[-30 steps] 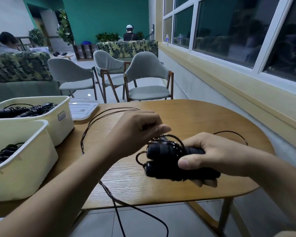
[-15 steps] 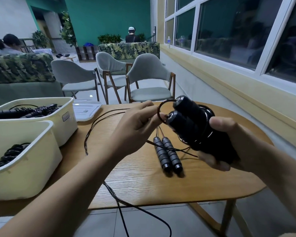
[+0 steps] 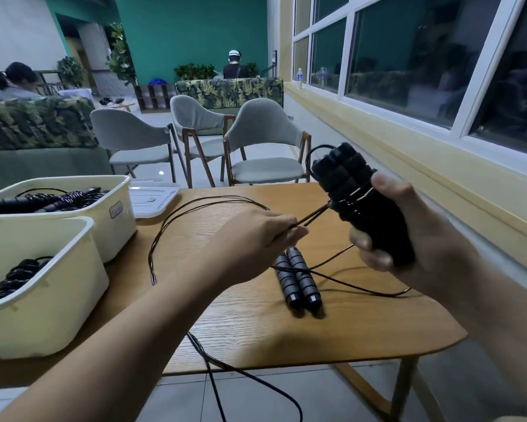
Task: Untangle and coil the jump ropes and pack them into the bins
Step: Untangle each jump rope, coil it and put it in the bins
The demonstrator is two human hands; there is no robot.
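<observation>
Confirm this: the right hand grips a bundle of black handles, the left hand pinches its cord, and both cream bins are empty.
Wrong on the bins. The head view shows the right hand gripping the black handles and the left hand pinching the cord, but the near bin and far bin both hold black jump ropes.

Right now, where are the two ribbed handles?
The ribbed handles lie side by side on the table, centre of head view, beside the left hand.

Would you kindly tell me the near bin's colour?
The near bin is cream, best seen in the head view.
</observation>
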